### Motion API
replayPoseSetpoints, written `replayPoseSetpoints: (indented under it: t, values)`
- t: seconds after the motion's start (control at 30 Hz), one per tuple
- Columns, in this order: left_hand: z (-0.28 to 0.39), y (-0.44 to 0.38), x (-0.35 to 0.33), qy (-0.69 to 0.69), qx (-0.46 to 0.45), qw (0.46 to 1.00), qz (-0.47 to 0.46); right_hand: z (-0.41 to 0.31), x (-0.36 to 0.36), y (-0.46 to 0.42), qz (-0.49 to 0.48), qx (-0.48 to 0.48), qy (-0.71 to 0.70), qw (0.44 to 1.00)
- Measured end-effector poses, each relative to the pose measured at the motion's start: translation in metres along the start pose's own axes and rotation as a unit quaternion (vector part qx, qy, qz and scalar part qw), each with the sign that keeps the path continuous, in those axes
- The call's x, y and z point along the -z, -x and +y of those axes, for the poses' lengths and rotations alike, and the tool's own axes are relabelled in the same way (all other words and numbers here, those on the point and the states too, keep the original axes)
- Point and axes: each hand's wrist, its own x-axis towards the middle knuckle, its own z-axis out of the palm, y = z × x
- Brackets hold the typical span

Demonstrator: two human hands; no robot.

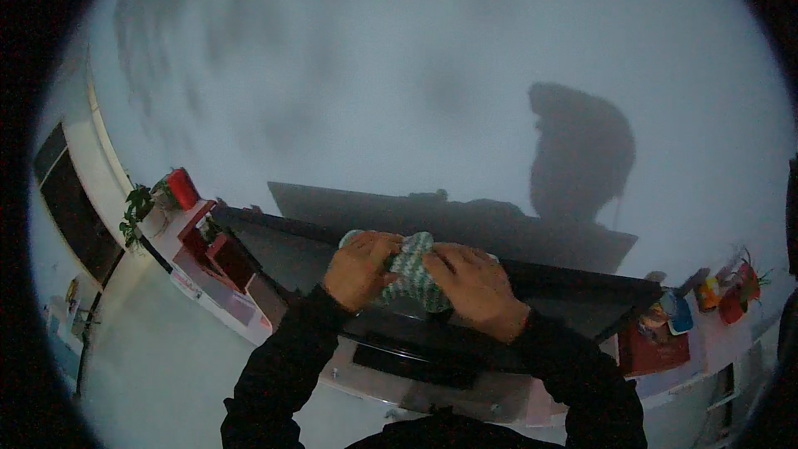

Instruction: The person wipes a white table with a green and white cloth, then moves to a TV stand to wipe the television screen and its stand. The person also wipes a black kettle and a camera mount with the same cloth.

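Note:
A green-and-white striped cloth (413, 268) is bunched over the top edge of a flat-screen television (561, 284). My left hand (363, 269) grips the cloth's left part, with its fingers curled over the material. On the other side my right hand (477, 287) has its fingers bent onto the cloth's right part. Between the two hands the middle of the cloth bulges up. Bits of it also show beyond each hand. The hands cover the rest of it.
The television stands on a long cabinet (368, 380) against a pale wall (386, 75). At left are a potted plant (138, 209), a red object (181, 188) and dark red boxes (234, 262). At right are a red-brown box (651, 349), small ornaments and a red pot (732, 307).

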Motion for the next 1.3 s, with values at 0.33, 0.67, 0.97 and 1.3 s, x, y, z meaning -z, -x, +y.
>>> replayPoseSetpoints:
  t: [0.33, 0.67, 0.97, 1.3]
  values:
    - [0.118, -0.062, -0.08, 0.054, -0.111, 0.989, 0.084, 0.075, 0.079, 0.123, 0.032, -0.05, 0.03, 0.998]
    - [0.179, -0.087, -0.126, 0.059, -0.127, 0.977, 0.162, 0.102, 0.103, 0.169, 0.008, -0.095, 0.091, 0.991]
    - [0.103, -0.049, -0.083, 0.059, -0.127, 0.978, 0.153, 0.057, 0.057, 0.109, -0.013, -0.094, 0.064, 0.993]
    - [-0.047, 0.015, -0.019, 0.024, -0.101, 0.99, 0.093, -0.027, -0.008, -0.028, 0.06, -0.021, 0.057, 0.996]
